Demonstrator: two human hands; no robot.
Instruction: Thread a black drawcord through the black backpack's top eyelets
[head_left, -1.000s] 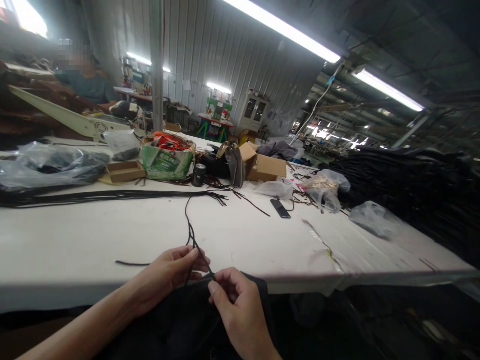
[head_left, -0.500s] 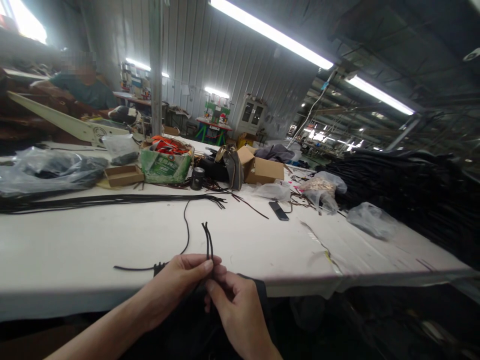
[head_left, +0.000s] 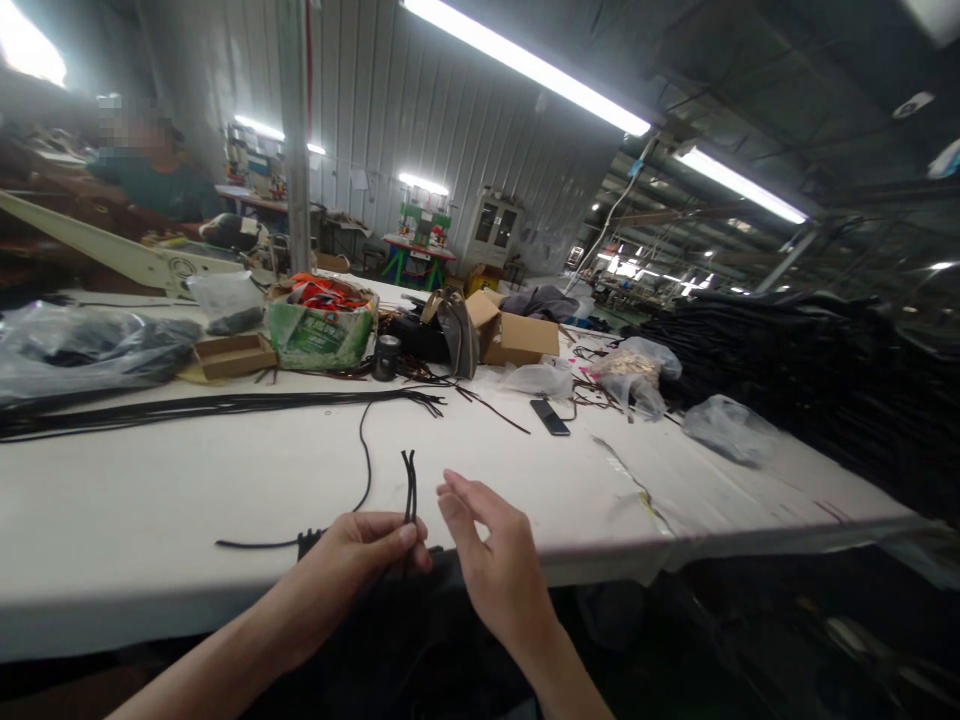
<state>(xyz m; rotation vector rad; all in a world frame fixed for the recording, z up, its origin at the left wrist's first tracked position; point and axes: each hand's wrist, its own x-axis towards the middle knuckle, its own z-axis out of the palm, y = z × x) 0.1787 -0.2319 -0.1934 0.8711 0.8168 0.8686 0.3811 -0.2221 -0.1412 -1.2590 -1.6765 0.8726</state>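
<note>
My left hand (head_left: pixel 373 545) is closed, pinching two thin black cords (head_left: pixel 410 485) between thumb and fingers. The cords' cut ends stand upright above the fingertips. My right hand (head_left: pixel 491 550) is raised just to their right, apart from them, thumb and fingers parted with nothing between. Behind my left wrist a black piece with a notched edge (head_left: pixel 307 541) shows, mostly hidden by the hand. One black cord end (head_left: pixel 251 545) lies out to its left, and another cord (head_left: pixel 367 455) curves up the table. Dark material hangs below my hands at the table edge.
On the white table (head_left: pixel 187 480) lie a bundle of long black cords (head_left: pixel 225 402), a phone (head_left: pixel 550 418) and plastic bags (head_left: pixel 727 430). Farther back are a green bag (head_left: pixel 319 335), a dark jar (head_left: pixel 386 358) and a cardboard box (head_left: pixel 525 338). A person (head_left: pixel 161 185) sits at far left.
My right hand has come off the cords and moved up and to the right, its fingers parting. My left hand keeps its pinch. The view has shifted slightly.
</note>
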